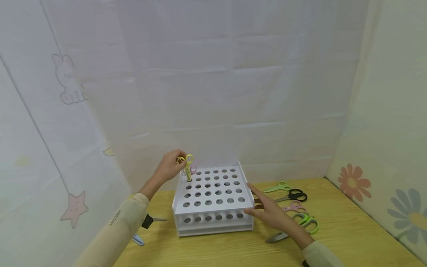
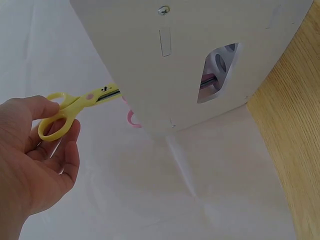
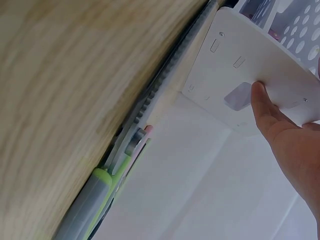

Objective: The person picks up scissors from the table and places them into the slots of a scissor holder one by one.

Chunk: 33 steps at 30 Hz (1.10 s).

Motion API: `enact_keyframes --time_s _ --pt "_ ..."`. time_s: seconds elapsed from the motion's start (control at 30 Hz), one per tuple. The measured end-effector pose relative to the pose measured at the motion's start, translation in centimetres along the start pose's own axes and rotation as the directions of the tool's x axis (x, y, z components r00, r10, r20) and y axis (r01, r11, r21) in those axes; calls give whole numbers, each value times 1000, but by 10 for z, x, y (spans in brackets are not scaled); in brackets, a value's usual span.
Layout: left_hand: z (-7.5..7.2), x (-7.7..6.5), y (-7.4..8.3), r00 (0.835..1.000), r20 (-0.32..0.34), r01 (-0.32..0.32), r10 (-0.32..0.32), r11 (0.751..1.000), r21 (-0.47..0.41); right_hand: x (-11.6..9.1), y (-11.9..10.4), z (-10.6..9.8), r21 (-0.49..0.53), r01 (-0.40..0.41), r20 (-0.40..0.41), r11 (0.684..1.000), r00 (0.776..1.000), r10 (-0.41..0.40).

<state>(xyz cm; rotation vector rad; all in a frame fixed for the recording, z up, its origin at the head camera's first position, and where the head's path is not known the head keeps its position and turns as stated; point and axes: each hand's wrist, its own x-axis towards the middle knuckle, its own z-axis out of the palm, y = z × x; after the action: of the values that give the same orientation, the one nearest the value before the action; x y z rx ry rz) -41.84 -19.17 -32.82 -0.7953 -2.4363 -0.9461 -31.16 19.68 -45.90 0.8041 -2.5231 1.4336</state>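
Note:
My left hand (image 1: 169, 167) pinches yellow scissors (image 1: 188, 171) by their handle loops, blades pointing down at a hole in the left part of the white perforated rack (image 1: 213, 212). In the left wrist view, the yellow scissors (image 2: 80, 102) reach past the edge of the rack's side panel (image 2: 135, 45). Just behind them, pink scissors (image 1: 193, 169) stand in the rack, their blades showing through the side cutout in the left wrist view. My right hand (image 1: 271, 213) rests against the rack's right side with extended fingers; a fingertip touches the side panel (image 3: 215, 75) beside its cutout.
Right of the rack on the wooden table (image 1: 227, 248) lie light green scissors (image 1: 281, 186), black-handled scissors (image 1: 297, 195), pink-handled scissors (image 1: 295, 207) and large green-and-grey scissors (image 1: 305, 220). To the left lie a black-handled tool (image 1: 148, 221) and a light blue handle (image 1: 138, 240). White sheeting surrounds the table.

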Motion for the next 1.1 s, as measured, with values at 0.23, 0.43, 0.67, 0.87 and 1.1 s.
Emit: enact_keyframes --time_s 0.23,0.43,0.67,0.87,1.1 --pt "9 0 -6 999 25 38 -38 999 19 1 1 0 -3 7 2 1000 1000 -7" --pt "14 -2 -13 998 56 35 -36 999 35 2 -1 -1 13 -7 2 1000 1000 7" --pt "17 -5 -18 995 89 39 -47 996 86 0 0 -2 2 -2 4 1000 1000 2" --pt "20 -4 -22 990 140 5 -17 997 83 -1 -1 -3 -9 0 -1 1000 1000 0" --pt "24 -4 -24 982 190 -4 -16 995 104 -2 -3 -5 5 -4 4 1000 1000 4"
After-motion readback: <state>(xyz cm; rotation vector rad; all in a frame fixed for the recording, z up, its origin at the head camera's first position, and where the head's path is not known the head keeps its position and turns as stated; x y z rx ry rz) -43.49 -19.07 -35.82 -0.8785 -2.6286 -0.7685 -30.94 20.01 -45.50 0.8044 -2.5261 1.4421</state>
